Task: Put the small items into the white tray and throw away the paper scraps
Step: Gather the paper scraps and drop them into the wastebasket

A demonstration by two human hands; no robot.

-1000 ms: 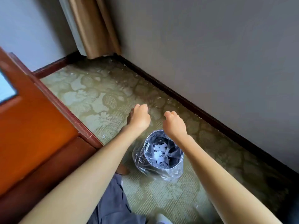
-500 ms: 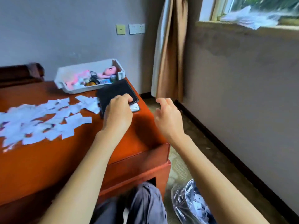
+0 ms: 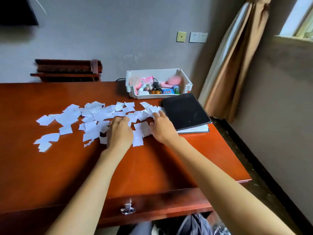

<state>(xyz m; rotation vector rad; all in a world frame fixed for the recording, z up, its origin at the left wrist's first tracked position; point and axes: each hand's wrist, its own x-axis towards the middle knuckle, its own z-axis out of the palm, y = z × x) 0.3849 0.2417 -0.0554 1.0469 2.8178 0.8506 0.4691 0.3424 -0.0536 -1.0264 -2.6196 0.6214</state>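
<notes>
Several white paper scraps [image 3: 71,116] lie scattered across the middle of the wooden desk [image 3: 50,167]. My left hand [image 3: 119,133] rests on the scraps near the centre, fingers bent down onto the paper. My right hand [image 3: 161,128] lies on the scraps at the right end of the pile, fingers spread and reaching toward the far pieces. The white tray [image 3: 186,82] stands at the back of the desk and holds several small items, among them a pink toy [image 3: 172,81]. Whether either hand has paper pinched is hidden.
A black folder [image 3: 184,111] lies to the right of the scraps, just beyond my right hand. A wooden rack [image 3: 67,70] stands at the back left. The desk drawer handle [image 3: 127,208] is at the front. A curtain [image 3: 233,56] hangs right. A bin bag edge [image 3: 220,231] shows on the floor.
My view swung up from the bin on the floor to the desk. Both hands moved left from the folder and desk edge onto the paper scraps.
</notes>
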